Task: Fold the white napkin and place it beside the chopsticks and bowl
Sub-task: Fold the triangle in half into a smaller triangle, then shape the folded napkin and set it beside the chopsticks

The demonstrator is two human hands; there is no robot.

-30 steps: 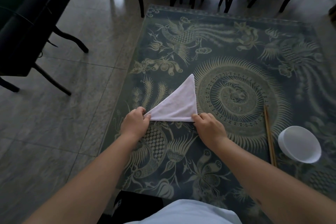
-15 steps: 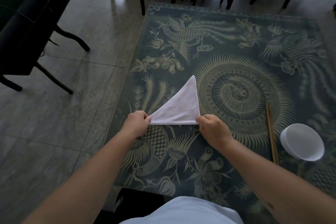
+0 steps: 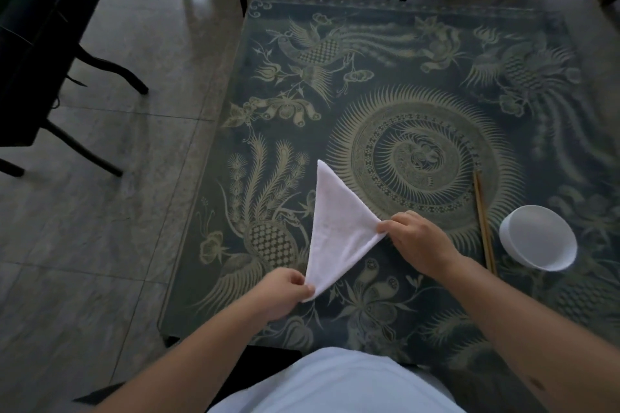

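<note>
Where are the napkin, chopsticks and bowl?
napkin (image 3: pixel 335 231): head view, middle of the folded white triangle.
chopsticks (image 3: pixel 483 221): head view, mid-length of the pair.
bowl (image 3: pixel 536 240): head view, centre of the white bowl.

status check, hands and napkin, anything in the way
Left hand pinching near corner, right hand pinching right corner. Napkin a triangle. Path to chopsticks and bowl clear.

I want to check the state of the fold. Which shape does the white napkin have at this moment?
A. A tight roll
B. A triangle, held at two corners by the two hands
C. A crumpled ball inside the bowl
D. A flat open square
B: the white napkin is a triangle; the left hand pinches its near corner and the right hand its right corner.
</note>
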